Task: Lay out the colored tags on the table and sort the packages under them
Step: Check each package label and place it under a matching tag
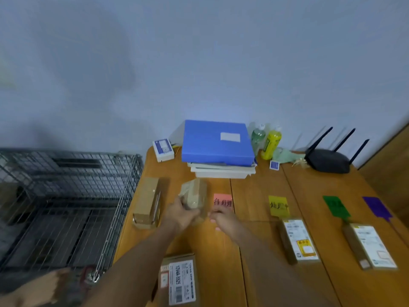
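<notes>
Four tags lie in a row across the wooden table (254, 196): pink (222, 201), yellow (278, 206), green (336, 206) and purple (377, 208). My left hand (180, 214) grips a small taped cardboard package (194, 194), held tilted just left of the pink tag. My right hand (223, 220) hovers beside it, below the pink tag, fingers loosely curled and holding nothing. One labelled package (298, 240) lies under the yellow tag, another (369, 245) under the green tag. A long box (147, 202) rests at the table's left edge. A labelled package (180, 281) lies near me.
A blue folder (217, 142) on stacked papers sits at the back of the table, with a white box (163, 150), two bottles (266, 140) and a black router (328, 160). A wire cage (66, 200) stands to the left of the table.
</notes>
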Tool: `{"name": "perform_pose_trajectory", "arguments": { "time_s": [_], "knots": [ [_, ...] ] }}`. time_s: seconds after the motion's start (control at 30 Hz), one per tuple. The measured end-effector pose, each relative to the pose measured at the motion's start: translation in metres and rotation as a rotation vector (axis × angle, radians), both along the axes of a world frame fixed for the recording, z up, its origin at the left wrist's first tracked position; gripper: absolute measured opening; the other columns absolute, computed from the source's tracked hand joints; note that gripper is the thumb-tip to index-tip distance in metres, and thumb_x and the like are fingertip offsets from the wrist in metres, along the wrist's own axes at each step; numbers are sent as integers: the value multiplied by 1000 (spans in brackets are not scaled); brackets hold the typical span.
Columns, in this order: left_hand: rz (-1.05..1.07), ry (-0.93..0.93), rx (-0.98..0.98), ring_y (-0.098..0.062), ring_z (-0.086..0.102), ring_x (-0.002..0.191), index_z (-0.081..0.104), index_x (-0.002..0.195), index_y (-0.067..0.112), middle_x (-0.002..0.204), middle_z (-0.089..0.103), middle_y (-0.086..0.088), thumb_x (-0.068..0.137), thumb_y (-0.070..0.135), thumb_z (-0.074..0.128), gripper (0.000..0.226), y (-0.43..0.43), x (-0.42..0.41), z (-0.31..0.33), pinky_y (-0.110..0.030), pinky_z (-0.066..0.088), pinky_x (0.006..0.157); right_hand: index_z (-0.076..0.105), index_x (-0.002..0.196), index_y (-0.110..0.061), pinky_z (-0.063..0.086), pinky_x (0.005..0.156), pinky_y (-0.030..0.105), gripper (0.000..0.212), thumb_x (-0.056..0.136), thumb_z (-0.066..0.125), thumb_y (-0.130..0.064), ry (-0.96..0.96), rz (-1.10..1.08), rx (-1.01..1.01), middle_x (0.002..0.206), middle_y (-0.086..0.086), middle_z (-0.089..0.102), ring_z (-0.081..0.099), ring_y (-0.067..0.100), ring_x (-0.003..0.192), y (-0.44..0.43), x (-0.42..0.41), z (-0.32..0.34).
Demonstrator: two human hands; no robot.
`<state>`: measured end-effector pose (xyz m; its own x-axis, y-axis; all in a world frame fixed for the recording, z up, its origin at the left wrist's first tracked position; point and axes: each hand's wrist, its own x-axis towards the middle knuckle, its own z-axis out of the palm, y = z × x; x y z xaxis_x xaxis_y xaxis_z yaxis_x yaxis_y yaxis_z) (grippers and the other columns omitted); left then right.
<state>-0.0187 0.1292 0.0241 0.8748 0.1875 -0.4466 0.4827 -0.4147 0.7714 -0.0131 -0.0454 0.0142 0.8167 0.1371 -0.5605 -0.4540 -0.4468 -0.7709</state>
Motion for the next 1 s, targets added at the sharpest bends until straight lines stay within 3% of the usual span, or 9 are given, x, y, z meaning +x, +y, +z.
{"name": "perform_pose_trajectory", "arguments": {
  "time_s": [0.1, 0.23, 0.4, 0.57, 0.73, 1.0],
  "knots": [
    [20, -46, -291, -25, 72, 94, 60, 111, 19, 110, 71, -10, 73, 44, 81, 50, -7, 5, 50, -45, 61, 86, 55, 136, -23, 54, 96, 39, 42, 96, 57, -36, 6, -144, 118, 120, 0, 66, 65, 15, 106, -20, 6, 43],
    [-13, -108, -566, -34, 70, 103, 65, 117, 15, 117, 69, -15, 88, 36, 71, 36, -25, 4, 126, -48, 57, 95, 55, 133, -26, 52, 98, 41, 46, 96, 54, -54, -13, -216, 305, 127, 0, 65, 63, 17, 113, -39, 13, 118],
    [-32, -144, -838, -36, 71, 98, 66, 123, 9, 112, 72, -22, 97, 33, 59, 36, -46, 9, 209, -48, 55, 98, 53, 132, -33, 53, 99, 42, 35, 101, 50, -48, -118, -214, 536, 121, 3, 72, 70, 21, 108, -59, 22, 216],
    [-89, -247, -779, -34, 67, 114, 67, 126, 12, 124, 69, -20, 97, 33, 52, 38, -61, 8, 268, -47, 58, 91, 55, 133, -36, 56, 95, 51, 30, 103, 53, -32, -278, -179, 662, 123, 4, 72, 71, 29, 109, -75, 23, 287],
    [-46, -486, -642, -28, 73, 100, 66, 116, 11, 107, 76, -13, 99, 30, 58, 27, -70, 5, 312, -37, 60, 77, 52, 129, -29, 55, 97, 54, 33, 98, 63, -19, -369, -162, 655, 111, 8, 76, 72, 28, 107, -93, 15, 325],
    [-111, -584, -585, -25, 75, 97, 61, 126, 16, 107, 77, -10, 90, 13, 73, 38, -100, -5, 334, -40, 62, 81, 52, 124, -11, 53, 97, 57, 36, 92, 68, -6, -464, -197, 630, 113, 7, 76, 72, 30, 105, -128, 0, 340]
  ]
}}
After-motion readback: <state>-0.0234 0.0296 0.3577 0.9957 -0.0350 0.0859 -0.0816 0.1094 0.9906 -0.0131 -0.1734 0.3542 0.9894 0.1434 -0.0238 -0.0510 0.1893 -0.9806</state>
